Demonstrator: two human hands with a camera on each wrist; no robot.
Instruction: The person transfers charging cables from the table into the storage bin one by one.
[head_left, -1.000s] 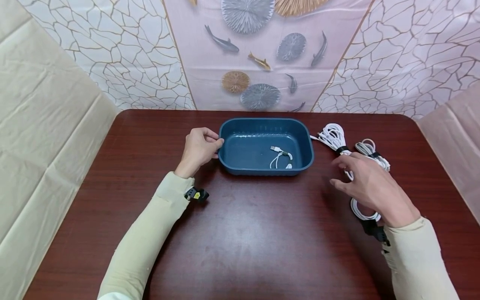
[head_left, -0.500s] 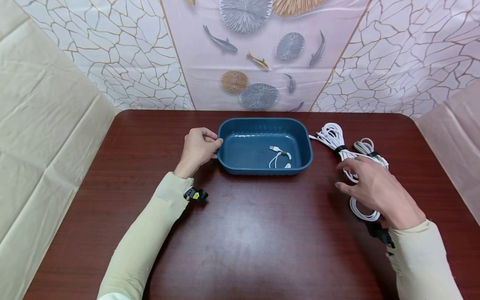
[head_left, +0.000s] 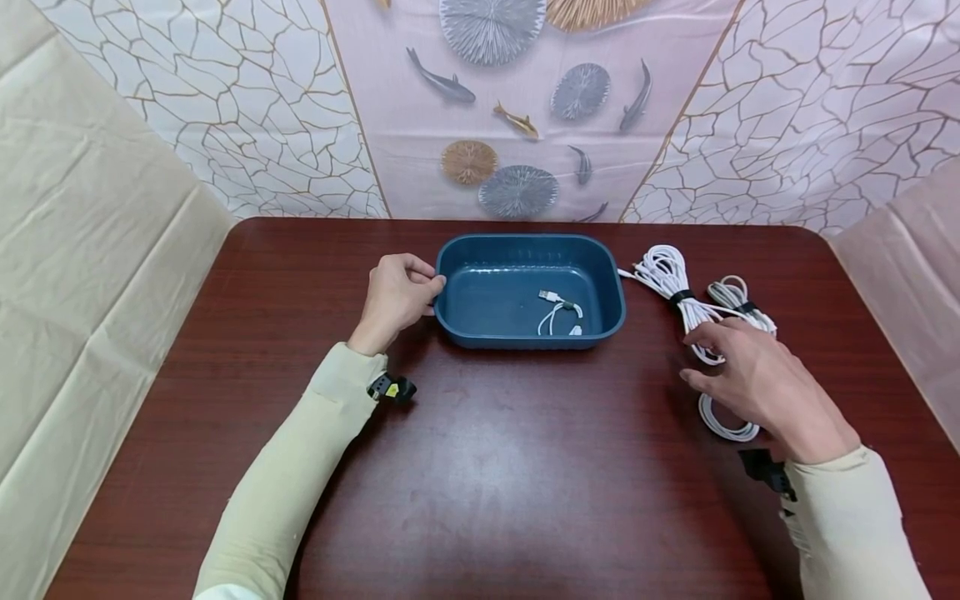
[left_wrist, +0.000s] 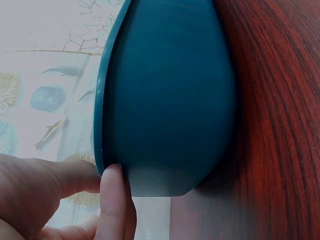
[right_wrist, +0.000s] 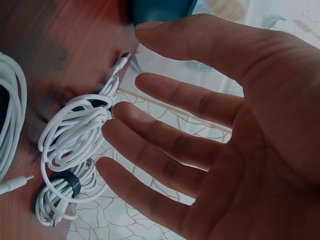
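From palm side, the right wrist view shows the right hand (head_left: 765,379) with its grip spread, to the right of the blue bin (head_left: 495,308) near a black-strapped white cable bundle (head_left: 663,271), a greyish bundle (head_left: 729,292) and a round coil (right_wrist: 19,115), while the left wrist view shows the left hand (head_left: 397,304) pinching the bin's left rim. Only the head view reveals the white USB cable (head_left: 576,311) inside the bin, right of its middle. The bin is smooth and round-cornered, on a wood-grained desk (head_left: 480,500).
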